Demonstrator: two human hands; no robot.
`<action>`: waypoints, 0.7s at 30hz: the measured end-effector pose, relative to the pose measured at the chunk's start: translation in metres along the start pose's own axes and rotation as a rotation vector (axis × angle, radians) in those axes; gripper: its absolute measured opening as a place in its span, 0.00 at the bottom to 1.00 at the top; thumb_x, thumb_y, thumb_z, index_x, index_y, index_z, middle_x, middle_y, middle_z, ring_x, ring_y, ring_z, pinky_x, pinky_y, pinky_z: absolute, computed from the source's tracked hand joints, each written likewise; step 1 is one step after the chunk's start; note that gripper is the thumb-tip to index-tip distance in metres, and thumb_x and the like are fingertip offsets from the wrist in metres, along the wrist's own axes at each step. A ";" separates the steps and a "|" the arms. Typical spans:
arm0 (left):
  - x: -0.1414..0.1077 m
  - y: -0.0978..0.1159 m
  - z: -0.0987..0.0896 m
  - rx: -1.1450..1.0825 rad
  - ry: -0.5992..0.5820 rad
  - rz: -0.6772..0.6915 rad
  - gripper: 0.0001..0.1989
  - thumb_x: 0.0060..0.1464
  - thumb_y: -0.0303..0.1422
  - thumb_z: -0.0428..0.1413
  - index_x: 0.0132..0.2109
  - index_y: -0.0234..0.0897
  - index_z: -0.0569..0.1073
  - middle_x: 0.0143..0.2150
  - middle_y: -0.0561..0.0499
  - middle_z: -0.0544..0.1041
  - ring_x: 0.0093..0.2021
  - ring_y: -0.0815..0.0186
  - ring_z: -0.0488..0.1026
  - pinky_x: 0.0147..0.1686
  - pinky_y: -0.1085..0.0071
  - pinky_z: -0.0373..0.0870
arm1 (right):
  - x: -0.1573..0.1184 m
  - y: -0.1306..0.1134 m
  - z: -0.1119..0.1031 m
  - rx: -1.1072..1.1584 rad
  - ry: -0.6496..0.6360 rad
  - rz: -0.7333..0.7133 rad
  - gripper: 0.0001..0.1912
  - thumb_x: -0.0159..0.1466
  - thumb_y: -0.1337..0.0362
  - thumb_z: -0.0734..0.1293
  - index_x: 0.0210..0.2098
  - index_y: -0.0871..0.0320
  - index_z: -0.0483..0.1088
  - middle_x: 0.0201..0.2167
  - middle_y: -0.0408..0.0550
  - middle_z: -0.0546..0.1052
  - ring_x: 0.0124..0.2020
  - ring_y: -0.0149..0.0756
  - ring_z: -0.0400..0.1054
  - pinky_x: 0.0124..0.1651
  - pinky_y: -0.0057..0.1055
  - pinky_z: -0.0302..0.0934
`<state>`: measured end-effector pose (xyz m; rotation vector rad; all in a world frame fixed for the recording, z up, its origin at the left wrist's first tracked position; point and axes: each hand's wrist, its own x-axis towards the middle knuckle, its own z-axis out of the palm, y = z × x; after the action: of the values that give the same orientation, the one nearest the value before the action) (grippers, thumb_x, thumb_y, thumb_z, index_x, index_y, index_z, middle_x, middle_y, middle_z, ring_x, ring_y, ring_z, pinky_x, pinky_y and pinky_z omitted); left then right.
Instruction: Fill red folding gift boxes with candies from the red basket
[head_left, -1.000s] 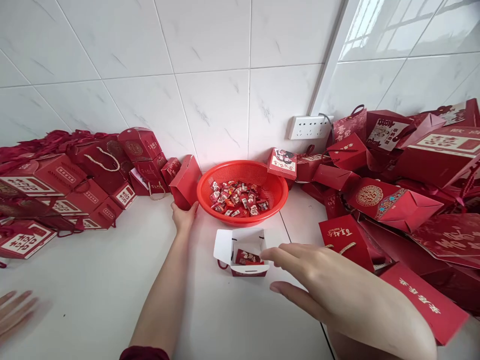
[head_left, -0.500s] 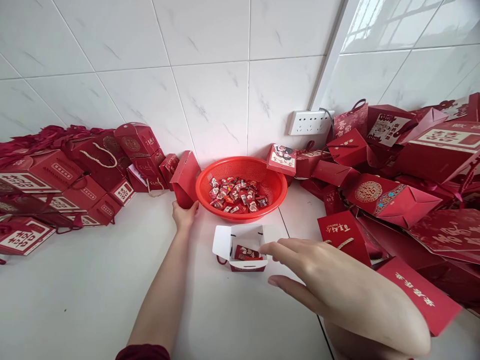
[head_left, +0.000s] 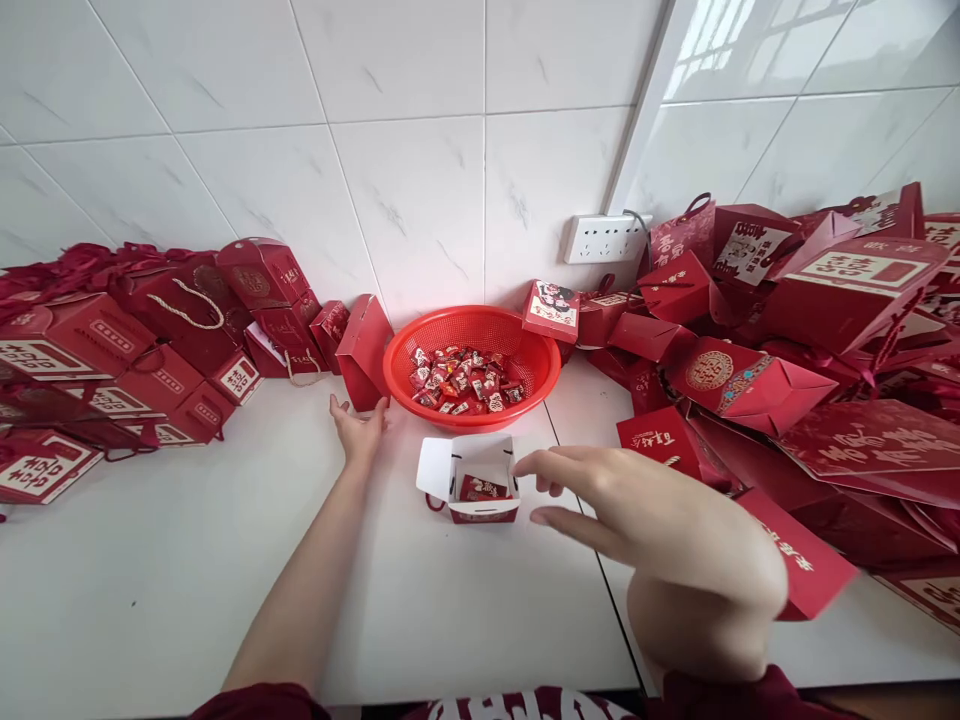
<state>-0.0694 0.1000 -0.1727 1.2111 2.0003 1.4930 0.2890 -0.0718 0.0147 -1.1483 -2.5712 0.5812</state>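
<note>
While the right hand (head_left: 622, 500) hovers beside the open box (head_left: 484, 516), the left hand (head_left: 360, 432) lies low by the basin (head_left: 469, 421)

As we look down on the desk (head_left: 225, 570), here's the open box in the middle, just on the near side of the basin, with only a narrow strip of room between the two. Its lid flap (head_left: 433, 467) swings out to the left, and a dark red packet (head_left: 481, 488) lies inside. The right hand comes in from the right, fingers parted, nothing seen in its grip, the index fingertip right at the box's right edge; touching or just short, I can't tell. Over to the left hand: open, fingers spread, at the lower edge of an upright box (head_left: 365, 352); contact there can't be made out either. That box stands close against the basin's left side, so it's tight, while candies (head_left: 465, 380) cover the basin's floor.

Now the space! A broad bare stretch runs left of the left forearm as far as the left pile (head_left: 135, 360), and more lies in front of the open box, down to the desk's near edge. On the right it's tighter: the right pile (head_left: 787, 330) crowds in, its lower boxes jutting towards us, and a dark seam (head_left: 619, 605) crosses the gap.
</note>
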 end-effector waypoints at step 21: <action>-0.028 0.171 0.000 0.361 -0.609 0.475 0.10 0.61 0.35 0.55 0.47 0.40 0.77 0.53 0.48 0.77 0.55 0.58 0.73 0.55 0.66 0.71 | 0.032 0.029 0.080 0.197 0.596 -0.312 0.09 0.71 0.69 0.59 0.44 0.57 0.71 0.42 0.51 0.78 0.45 0.38 0.72 0.50 0.37 0.64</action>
<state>0.0174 0.0903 -0.0230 2.0990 1.6549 0.7724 0.2554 -0.0496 -0.0675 -0.6966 -2.0623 0.3407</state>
